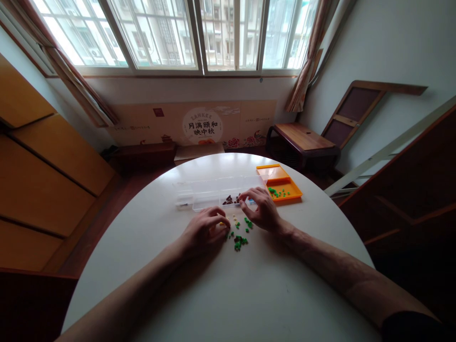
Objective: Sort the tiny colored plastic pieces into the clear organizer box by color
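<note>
Small green and pale yellow pieces (239, 235) lie scattered on the round white table (228, 294) between my hands. My left hand (204, 231) rests on the table with its fingers curled near the yellow pieces; whether it pinches one I cannot tell. My right hand (261, 207) reaches over the front edge of a clear plastic compartment box (213, 191), fingertips at the compartment with dark brown pieces (231, 200). What its fingers hold is hidden.
An orange tray (283, 183) with several green pieces stands right of the clear box. Beyond the table are a low wooden bench (302, 137), a printed cardboard panel under the window, and wooden cabinets on the left.
</note>
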Demonstrator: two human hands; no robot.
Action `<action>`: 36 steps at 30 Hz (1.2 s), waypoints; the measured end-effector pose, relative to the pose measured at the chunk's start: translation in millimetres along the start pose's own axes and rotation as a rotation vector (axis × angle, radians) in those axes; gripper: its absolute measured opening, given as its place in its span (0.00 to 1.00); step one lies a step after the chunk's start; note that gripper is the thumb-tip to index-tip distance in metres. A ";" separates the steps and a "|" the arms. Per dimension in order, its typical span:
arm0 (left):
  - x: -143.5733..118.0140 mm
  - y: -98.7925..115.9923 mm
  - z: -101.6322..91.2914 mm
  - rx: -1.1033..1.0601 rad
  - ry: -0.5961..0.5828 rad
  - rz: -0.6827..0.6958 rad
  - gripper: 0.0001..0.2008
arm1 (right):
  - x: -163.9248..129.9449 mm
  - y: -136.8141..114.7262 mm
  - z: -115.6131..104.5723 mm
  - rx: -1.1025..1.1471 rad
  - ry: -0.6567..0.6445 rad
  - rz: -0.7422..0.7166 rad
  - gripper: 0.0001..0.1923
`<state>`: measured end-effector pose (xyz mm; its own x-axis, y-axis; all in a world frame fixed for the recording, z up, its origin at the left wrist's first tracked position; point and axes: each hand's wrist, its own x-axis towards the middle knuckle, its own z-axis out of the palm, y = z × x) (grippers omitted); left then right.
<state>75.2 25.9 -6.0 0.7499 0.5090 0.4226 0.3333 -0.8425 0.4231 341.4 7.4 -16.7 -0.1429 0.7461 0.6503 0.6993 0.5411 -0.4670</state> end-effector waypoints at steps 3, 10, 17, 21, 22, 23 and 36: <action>1.5 0.7 -2.1 -0.078 -0.010 -0.023 0.05 | -0.3 0.1 -0.3 0.004 -0.016 0.005 0.04; -0.3 0.4 -0.7 -0.046 -0.015 -0.026 0.06 | 0.4 -3.8 -2.4 0.020 -0.022 -0.010 0.04; -0.3 -3.6 0.0 -0.117 -0.014 -0.023 0.03 | 0.7 -4.4 -1.8 0.020 -0.023 -0.018 0.05; 1.9 -2.7 0.1 -0.137 0.006 -0.023 0.06 | 0.7 -4.0 -2.0 0.024 -0.021 -0.023 0.04; 2.4 -2.2 0.0 -0.140 0.013 -0.026 0.06 | 0.8 -4.0 -2.2 0.029 -0.020 -0.029 0.04; 2.8 -1.8 -0.2 -0.147 0.023 -0.030 0.07 | 0.8 -4.0 -2.5 0.036 -0.021 -0.038 0.04; 7.1 -8.5 0.9 -0.349 0.130 -0.146 0.11 | 0.0 -5.6 0.1 0.105 -0.113 -0.425 0.05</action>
<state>78.1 36.5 -7.3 0.6229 0.6556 0.4268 0.1996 -0.6607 0.7237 337.4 4.4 -14.2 -0.4816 0.4834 0.7310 0.4882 0.8407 -0.2343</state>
